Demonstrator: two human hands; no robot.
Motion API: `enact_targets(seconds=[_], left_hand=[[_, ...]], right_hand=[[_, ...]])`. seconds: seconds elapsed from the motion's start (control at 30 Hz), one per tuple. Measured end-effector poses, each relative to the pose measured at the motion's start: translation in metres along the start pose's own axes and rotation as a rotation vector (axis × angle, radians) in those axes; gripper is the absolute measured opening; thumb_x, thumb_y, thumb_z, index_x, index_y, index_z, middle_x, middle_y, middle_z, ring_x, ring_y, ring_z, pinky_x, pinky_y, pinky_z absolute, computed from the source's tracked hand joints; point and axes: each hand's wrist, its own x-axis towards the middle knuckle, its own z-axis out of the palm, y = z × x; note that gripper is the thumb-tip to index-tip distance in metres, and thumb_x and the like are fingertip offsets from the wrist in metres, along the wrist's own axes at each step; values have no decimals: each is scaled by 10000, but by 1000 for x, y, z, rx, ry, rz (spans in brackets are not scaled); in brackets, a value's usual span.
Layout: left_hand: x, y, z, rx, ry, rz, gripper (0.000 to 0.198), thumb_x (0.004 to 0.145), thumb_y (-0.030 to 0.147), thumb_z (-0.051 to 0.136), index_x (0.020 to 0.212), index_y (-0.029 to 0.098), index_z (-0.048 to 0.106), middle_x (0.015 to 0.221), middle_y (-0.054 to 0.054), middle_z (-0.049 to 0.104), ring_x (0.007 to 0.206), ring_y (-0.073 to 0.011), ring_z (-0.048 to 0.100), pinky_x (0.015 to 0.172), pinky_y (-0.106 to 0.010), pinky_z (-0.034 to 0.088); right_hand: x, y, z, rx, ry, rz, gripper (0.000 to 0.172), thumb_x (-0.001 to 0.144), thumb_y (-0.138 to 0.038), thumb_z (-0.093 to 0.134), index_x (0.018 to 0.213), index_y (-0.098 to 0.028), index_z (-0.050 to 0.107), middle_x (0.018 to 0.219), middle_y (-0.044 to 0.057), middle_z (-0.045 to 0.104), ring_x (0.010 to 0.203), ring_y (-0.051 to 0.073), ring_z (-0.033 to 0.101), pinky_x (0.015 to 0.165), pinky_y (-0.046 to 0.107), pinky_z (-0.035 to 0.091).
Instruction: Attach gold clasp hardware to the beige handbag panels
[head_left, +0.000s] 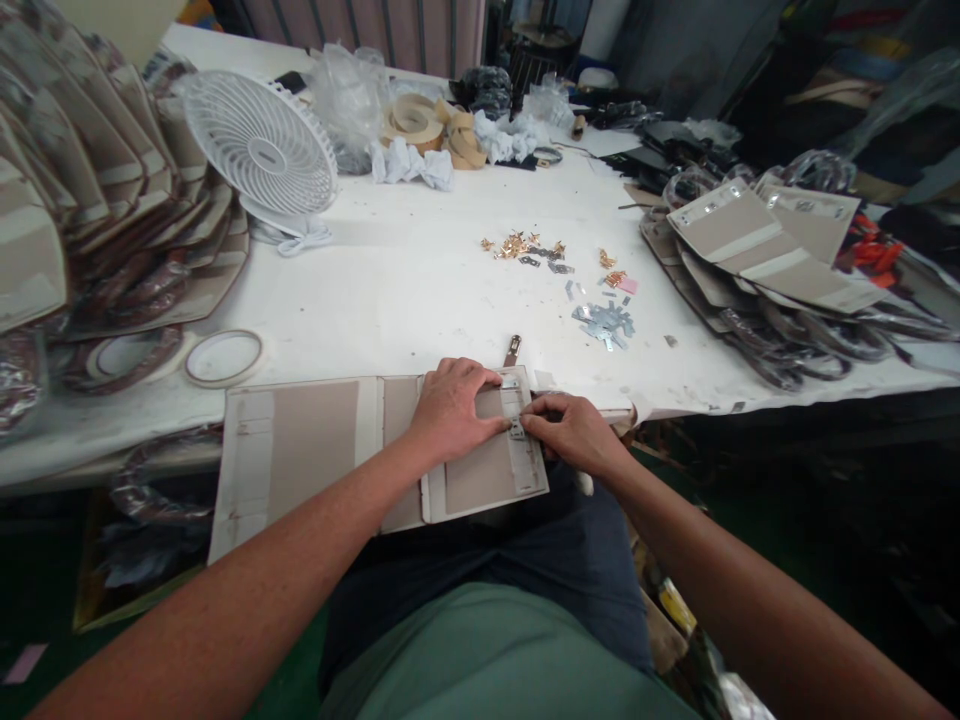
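A beige bag panel (315, 430) with pale strips and fold lines lies across the table's front edge and over my lap. My left hand (457, 405) rests flat on its right part, fingers and thumb apart, the thumb tip against a small metal plate (517, 430). At the panel's right border my right hand (566, 430) is closed in a pinch at that plate; its fingertips partly cover it. A brown tab with a metal fitting (513, 350) sticks out past the panel's top edge. What lies under my left palm is hidden.
Flat metal plates (606, 325) and gold-coloured fasteners (517, 244) lie loose on the white table (375, 290). A white fan (262, 145) and tape roll (223, 358) stand left, near stacked beige panels (112, 170). More panels (772, 240) with wrapped handles lie right.
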Motion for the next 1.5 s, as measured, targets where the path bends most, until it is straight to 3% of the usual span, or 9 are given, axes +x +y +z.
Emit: enact_targets(seconds=[0.47,0.67,0.9,1.17,1.5], left_hand=[[-1,2,2,18,15,-2,541,733,550,837,1155,263,658,1177,-61,650,1188,-328,529,987,-492,439],[0,1,3,17,23,-1,560,723,566,852,1155,269,653,1183,-52,645,1180,-317,530,980,-483,440],[-1,2,3,19,17,-2,548,713,526,864,1148,266,655,1179,-53,647,1178,-319,526,985,-485,438],[0,2,4,24,16,-6,544,728,552,853,1147,278,641,1189,-50,644,1184,-315,516,988,-478,425],[-1,2,6,23,22,-7,542,730,515,859,1165,273,645,1189,-45,634,1192,-317,502,991,-481,423]], right_hand=[[-2,1,13,-206,183,-136,141,862,-263,645,806,-201,760,748,7,733,716,183,659,670,277,444],[-9,2,9,-131,119,-86,160,850,-270,654,869,-200,797,733,0,738,646,180,639,625,278,442],[-9,-5,6,-258,78,-45,173,838,-244,644,692,-195,724,654,-21,680,641,164,606,609,267,396],[-3,-6,0,-271,-23,-165,155,850,-215,608,735,-196,711,647,-24,624,641,154,561,599,258,370],[1,-4,-3,-179,-28,-50,182,822,-272,615,672,-193,680,565,-20,619,552,156,579,543,251,389]])
